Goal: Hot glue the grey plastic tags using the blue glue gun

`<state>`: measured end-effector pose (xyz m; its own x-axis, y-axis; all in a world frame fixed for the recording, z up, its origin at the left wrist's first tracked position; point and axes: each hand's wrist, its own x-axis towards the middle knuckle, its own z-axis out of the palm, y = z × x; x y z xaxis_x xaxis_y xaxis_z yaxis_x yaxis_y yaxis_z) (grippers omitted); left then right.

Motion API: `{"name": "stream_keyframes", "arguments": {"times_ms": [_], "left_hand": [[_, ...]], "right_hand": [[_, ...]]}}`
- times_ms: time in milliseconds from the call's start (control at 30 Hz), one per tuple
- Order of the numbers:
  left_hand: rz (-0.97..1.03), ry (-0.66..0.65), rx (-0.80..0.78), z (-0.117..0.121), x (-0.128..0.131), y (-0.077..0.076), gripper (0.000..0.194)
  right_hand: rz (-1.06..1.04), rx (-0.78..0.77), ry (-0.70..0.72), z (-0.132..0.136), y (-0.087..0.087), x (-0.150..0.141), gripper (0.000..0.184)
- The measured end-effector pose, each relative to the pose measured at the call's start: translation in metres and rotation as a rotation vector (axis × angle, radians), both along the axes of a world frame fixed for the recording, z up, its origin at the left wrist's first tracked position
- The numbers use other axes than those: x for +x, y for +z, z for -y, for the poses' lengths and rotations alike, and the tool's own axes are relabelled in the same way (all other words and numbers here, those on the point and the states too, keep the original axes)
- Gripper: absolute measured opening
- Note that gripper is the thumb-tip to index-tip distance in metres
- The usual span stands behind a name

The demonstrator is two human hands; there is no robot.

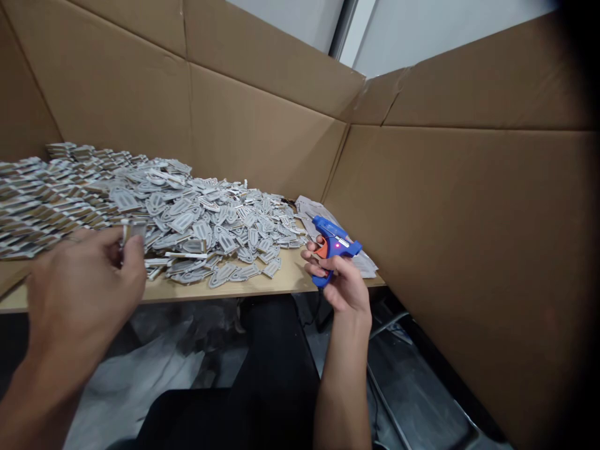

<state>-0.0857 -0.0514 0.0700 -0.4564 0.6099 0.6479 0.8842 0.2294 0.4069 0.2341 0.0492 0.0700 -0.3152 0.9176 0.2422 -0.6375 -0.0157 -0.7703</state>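
Observation:
My right hand (344, 278) is wrapped round the handle of a blue glue gun (334, 240) with an orange trigger and a small lit red light. The gun's nozzle points up and to the left. At the left, my left hand (87, 281) pinches a small grey plastic piece (135, 231) between thumb and fingers; part of it is hidden by the fingers. Behind the hands a heap of loose grey slotted plastic pieces (225, 219) covers much of the table. Stacked rows of similar pieces with brown strips (42, 200) stand at the far left.
Tall cardboard walls (262, 119) enclose the table (248, 287) at the back and right. A flat plastic bag or sheet (368, 265) lies at the table's right end, partly behind the glue gun. Below the front edge are my dark-clothed legs (272, 362) and white sheeting (135, 387).

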Motion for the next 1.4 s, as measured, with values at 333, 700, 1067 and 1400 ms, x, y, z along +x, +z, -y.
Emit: {"name": "stream_keyframes", "arguments": {"times_ms": [333, 700, 1067, 1400], "left_hand": [[-0.085, -0.001, 0.066, 0.003, 0.013, 0.009, 0.033], [-0.108, -0.013, 0.085, 0.003, 0.016, 0.006, 0.035], [-0.003, -0.074, 0.062, 0.009, 0.023, 0.013, 0.041], [0.007, 0.000, 0.063, 0.012, 0.014, 0.017, 0.030]], "right_hand": [[-0.087, -0.001, 0.121, 0.005, 0.003, -0.012, 0.056], [-0.049, -0.004, 0.031, 0.003, -0.002, -0.021, 0.052], [0.279, 0.077, -0.475, -0.014, 0.005, 0.024, 0.043], [0.985, 0.178, -0.672, -0.050, -0.016, 0.112, 0.060]]}}
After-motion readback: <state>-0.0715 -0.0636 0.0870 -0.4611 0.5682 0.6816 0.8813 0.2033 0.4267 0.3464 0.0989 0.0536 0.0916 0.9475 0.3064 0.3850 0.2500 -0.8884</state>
